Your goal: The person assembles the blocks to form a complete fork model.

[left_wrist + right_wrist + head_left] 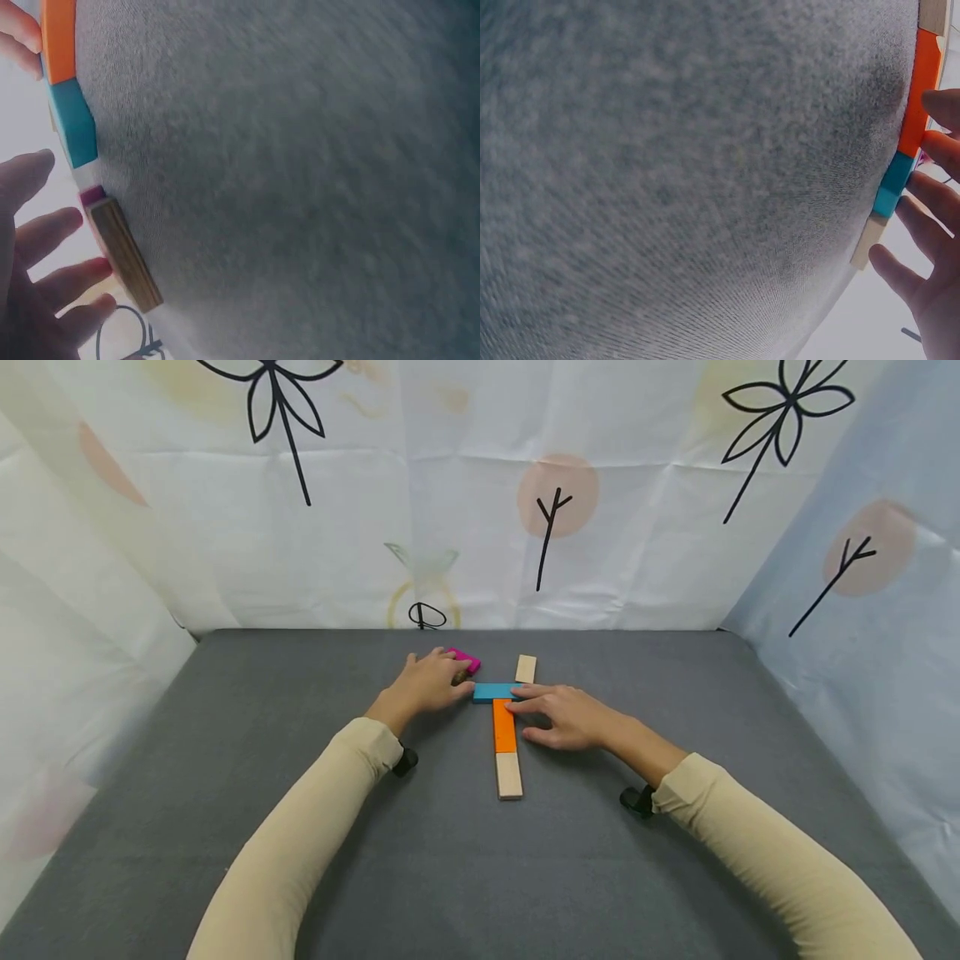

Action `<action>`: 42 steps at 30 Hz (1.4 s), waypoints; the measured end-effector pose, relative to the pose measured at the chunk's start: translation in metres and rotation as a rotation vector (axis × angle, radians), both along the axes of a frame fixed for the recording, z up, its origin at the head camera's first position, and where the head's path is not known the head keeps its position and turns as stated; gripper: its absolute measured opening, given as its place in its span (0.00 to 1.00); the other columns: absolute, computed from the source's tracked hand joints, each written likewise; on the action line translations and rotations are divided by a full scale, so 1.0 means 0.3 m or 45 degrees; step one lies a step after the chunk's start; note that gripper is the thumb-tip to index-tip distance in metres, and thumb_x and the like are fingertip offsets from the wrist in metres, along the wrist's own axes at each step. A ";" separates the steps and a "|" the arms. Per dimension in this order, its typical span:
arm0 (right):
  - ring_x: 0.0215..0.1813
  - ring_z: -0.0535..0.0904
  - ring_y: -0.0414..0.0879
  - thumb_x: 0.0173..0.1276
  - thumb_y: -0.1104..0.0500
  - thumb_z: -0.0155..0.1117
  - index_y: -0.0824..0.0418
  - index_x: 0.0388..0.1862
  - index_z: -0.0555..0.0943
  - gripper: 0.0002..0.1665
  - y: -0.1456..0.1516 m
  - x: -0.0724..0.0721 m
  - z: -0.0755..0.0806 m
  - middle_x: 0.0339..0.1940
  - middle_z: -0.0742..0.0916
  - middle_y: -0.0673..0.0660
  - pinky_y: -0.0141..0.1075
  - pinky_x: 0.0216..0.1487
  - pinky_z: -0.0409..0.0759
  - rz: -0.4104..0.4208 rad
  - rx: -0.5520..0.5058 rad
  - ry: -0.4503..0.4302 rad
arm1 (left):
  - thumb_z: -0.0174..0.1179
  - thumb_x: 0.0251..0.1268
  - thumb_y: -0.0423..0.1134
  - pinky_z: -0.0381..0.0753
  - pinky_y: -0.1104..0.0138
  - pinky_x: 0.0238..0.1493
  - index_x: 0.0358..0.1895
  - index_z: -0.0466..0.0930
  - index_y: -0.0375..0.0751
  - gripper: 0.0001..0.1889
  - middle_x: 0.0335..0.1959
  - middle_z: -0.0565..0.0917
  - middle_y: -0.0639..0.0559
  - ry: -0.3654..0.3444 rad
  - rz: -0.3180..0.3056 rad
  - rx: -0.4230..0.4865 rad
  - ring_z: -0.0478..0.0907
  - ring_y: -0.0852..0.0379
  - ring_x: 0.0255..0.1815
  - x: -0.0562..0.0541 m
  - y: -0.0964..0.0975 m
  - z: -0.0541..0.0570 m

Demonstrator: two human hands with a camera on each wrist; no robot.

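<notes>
Flat coloured and wooden blocks lie on a grey surface. My left hand (pixel 427 683) is over a dark brown wooden block (pixel 126 255) and a magenta block (pixel 467 660), fingers spread; whether it touches them I cannot tell. My right hand (pixel 568 717) rests its fingertips on the blue block (pixel 489 692) and the orange block (pixel 505 727), the other fingers loosely extended. The orange block runs from the blue one toward me, and a pale wooden block (pixel 509 777) continues its line. Beyond the blue block stands out another pale wooden block (pixel 526 668).
The grey tabletop (pixel 420 877) spreads around the blocks. Behind it and along both sides hang pale cloths (pixel 637 552) with plant drawings. A dark strap device (pixel 405 762) sits at the left wrist and another (pixel 637 802) at the right wrist.
</notes>
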State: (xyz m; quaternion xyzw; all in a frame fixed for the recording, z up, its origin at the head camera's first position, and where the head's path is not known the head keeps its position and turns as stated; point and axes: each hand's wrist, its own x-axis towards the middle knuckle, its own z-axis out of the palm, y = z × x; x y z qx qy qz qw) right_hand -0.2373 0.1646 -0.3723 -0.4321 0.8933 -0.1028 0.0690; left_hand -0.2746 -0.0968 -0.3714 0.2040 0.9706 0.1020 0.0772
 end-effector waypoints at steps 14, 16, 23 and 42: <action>0.72 0.70 0.56 0.72 0.52 0.63 0.60 0.68 0.77 0.28 -0.003 -0.002 0.000 0.72 0.73 0.63 0.56 0.65 0.71 0.023 -0.026 0.030 | 0.54 0.76 0.48 0.52 0.34 0.69 0.66 0.78 0.45 0.21 0.67 0.76 0.47 -0.026 0.025 0.141 0.57 0.41 0.76 -0.028 0.048 -0.009; 0.72 0.69 0.56 0.72 0.52 0.62 0.60 0.68 0.77 0.28 -0.004 -0.002 0.000 0.73 0.73 0.63 0.57 0.65 0.71 0.020 -0.025 0.022 | 0.55 0.76 0.46 0.54 0.35 0.69 0.64 0.80 0.45 0.19 0.65 0.78 0.47 -0.013 0.000 0.160 0.59 0.41 0.75 -0.034 0.047 -0.013; 0.73 0.69 0.56 0.72 0.52 0.62 0.60 0.68 0.77 0.28 -0.007 -0.005 0.000 0.73 0.73 0.63 0.57 0.65 0.71 0.009 -0.022 0.028 | 0.55 0.76 0.40 0.54 0.35 0.69 0.61 0.83 0.45 0.16 0.65 0.78 0.46 0.010 -0.049 0.205 0.55 0.39 0.78 -0.051 0.038 -0.019; 0.74 0.67 0.55 0.72 0.52 0.62 0.59 0.68 0.77 0.28 -0.004 -0.003 -0.004 0.73 0.72 0.62 0.57 0.67 0.68 -0.010 -0.009 0.019 | 0.61 0.72 0.41 0.66 0.44 0.63 0.55 0.87 0.44 0.13 0.59 0.83 0.47 0.224 0.067 0.247 0.77 0.49 0.60 -0.061 0.068 -0.049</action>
